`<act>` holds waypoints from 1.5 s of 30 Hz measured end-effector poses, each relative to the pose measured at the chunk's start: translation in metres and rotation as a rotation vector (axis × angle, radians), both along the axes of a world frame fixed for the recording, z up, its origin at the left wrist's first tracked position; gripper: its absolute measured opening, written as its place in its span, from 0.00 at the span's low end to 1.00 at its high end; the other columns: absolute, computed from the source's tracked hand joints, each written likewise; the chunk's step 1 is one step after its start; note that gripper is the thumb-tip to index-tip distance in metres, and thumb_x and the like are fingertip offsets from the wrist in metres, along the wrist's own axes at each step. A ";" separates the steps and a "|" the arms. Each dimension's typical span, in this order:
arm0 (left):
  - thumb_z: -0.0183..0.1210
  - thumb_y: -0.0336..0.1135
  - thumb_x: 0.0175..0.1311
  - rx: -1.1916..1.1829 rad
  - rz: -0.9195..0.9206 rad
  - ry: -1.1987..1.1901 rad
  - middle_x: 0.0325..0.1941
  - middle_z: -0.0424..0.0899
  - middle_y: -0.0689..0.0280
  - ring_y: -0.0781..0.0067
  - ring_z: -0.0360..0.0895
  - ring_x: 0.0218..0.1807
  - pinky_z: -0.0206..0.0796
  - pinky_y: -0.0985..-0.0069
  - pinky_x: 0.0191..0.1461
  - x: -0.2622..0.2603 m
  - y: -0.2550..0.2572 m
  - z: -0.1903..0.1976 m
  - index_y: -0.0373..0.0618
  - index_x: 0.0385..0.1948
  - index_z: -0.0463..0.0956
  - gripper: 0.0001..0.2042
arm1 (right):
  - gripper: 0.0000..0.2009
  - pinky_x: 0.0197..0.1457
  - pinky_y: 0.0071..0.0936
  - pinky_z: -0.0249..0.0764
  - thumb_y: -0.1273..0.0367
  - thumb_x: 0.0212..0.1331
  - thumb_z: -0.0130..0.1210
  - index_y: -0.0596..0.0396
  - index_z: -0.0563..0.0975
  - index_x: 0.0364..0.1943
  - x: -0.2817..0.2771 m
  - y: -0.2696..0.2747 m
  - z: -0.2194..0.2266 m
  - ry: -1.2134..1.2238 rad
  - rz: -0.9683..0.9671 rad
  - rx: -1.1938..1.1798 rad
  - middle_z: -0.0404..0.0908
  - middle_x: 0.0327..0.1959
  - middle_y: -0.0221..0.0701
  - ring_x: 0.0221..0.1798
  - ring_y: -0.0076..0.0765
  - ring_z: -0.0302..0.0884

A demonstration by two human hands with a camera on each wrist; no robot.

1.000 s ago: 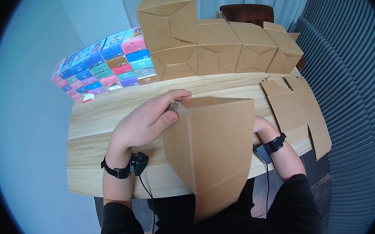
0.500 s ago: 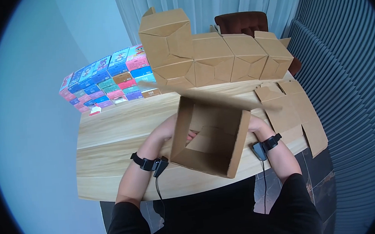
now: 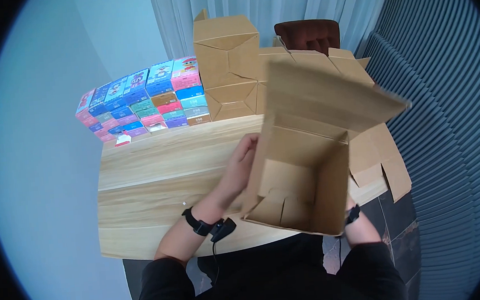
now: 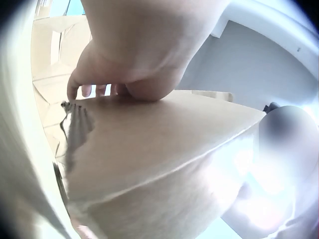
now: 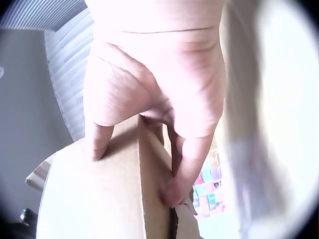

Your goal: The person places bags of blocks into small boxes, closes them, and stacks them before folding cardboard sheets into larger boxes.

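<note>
A brown cardboard box (image 3: 301, 173), its inside facing the head camera, is tilted above the table's right half with its lid flap (image 3: 331, 95) raised. Against its left side lies my left hand (image 3: 239, 170); in the left wrist view the left hand (image 4: 139, 55) touches a cardboard face (image 4: 149, 144), fingers loosely bent near its far edge. The box mostly hides my right hand in the head view. In the right wrist view, the right hand (image 5: 154, 94) grips the box (image 5: 104, 194) around an edge, thumb and fingers on different faces.
Stacked colourful small boxes (image 3: 163, 102) stand at the table's back left. Beside them are closed brown boxes (image 3: 228, 60), partly behind the held box. Flattened cardboard (image 3: 390, 155) lies at right. A white scrap (image 3: 184, 203) is on the wooden table (image 3: 136, 197); a chair (image 3: 312, 34) stands behind.
The box has turned from its closed faces to show its inside, then moved right, and its flap has swung up. My left hand has moved right from the box's upper corner to its left side.
</note>
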State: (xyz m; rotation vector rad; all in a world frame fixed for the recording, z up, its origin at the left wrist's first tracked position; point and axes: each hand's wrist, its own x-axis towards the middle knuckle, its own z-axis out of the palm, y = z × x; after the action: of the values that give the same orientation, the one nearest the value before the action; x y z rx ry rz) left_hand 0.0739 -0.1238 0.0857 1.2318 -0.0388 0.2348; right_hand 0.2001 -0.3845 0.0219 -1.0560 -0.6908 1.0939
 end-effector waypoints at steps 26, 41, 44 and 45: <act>0.37 0.47 0.78 0.117 -0.013 0.090 0.67 0.66 0.57 0.67 0.65 0.66 0.62 0.69 0.63 0.062 -0.048 0.015 0.40 0.66 0.55 0.24 | 0.31 0.67 0.33 0.63 0.54 0.69 0.49 0.55 0.58 0.69 -0.004 -0.048 0.072 -0.279 -0.949 0.327 0.67 0.66 0.34 0.66 0.36 0.66; 0.34 0.48 0.76 -0.336 -0.268 0.388 0.63 0.70 0.55 0.55 0.75 0.58 0.73 0.59 0.59 0.199 0.019 0.050 0.40 0.61 0.61 0.23 | 0.23 0.52 0.20 0.69 0.65 0.68 0.53 0.60 0.66 0.63 0.126 0.069 0.201 -0.970 -0.993 -0.053 0.77 0.50 0.33 0.47 0.20 0.73; 0.37 0.38 0.74 -0.598 -0.171 0.274 0.58 0.74 0.48 0.49 0.77 0.56 0.74 0.58 0.60 0.208 0.025 0.034 0.33 0.59 0.62 0.19 | 0.22 0.49 0.20 0.70 0.63 0.68 0.52 0.58 0.67 0.63 0.148 0.085 0.200 -1.031 -0.948 -0.016 0.78 0.48 0.32 0.45 0.20 0.74; 0.37 0.36 0.73 -0.662 -0.181 0.238 0.58 0.73 0.47 0.47 0.76 0.57 0.74 0.58 0.61 0.209 0.027 0.028 0.32 0.58 0.62 0.19 | 0.23 0.46 0.19 0.70 0.63 0.68 0.52 0.57 0.68 0.63 0.161 0.089 0.196 -1.073 -0.961 0.019 0.79 0.46 0.32 0.43 0.19 0.73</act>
State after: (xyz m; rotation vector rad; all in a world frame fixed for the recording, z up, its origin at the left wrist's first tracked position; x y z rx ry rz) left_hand 0.2824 -0.0968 0.1133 0.5844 0.1256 -0.0619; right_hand 0.3609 -0.2953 0.2176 -1.6890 -0.8405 -0.3835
